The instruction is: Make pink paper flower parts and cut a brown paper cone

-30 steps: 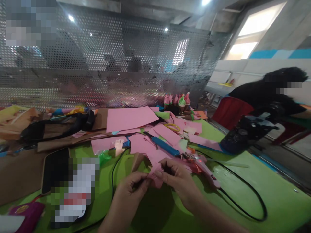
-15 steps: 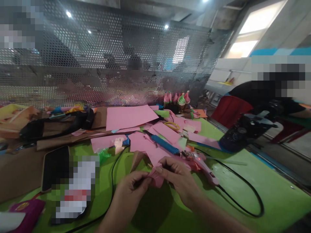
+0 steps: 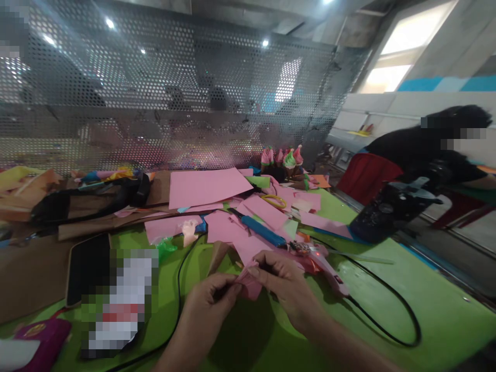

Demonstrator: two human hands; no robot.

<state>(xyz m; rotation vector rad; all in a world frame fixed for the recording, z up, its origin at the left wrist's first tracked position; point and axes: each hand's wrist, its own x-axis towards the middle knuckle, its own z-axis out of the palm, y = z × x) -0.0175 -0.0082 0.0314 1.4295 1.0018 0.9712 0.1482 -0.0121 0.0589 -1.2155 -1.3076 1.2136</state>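
Green table covering (image 3: pixel 406 310) is lying under your work area, with a perforated metal screen (image 3: pixel 174 103) standing at the far edge. Your left hand (image 3: pixel 211 299) and right hand (image 3: pixel 284 287) are meeting just above the table, both pinching one small folded piece of pink paper (image 3: pixel 248 281) between thumb and fingertips. The piece is sitting between the two hands, clear of the surface.

You are working a fold or pleat, as far as the view allows a judgement. Keep both pinches close to the crease so the paper is not buckling between them. Press along the fold line, not across it.

Just beyond your right hand, a pink hot glue gun (image 3: pixel 323 266) is lying on the table with a small red light showing, so treat its nozzle as hot. Its black cable (image 3: pixel 391 312) is looping to the right of your right forearm; keep that arm from dragging it. Loose pink paper sheets (image 3: pixel 209 188) are lying farther ahead of both hands.
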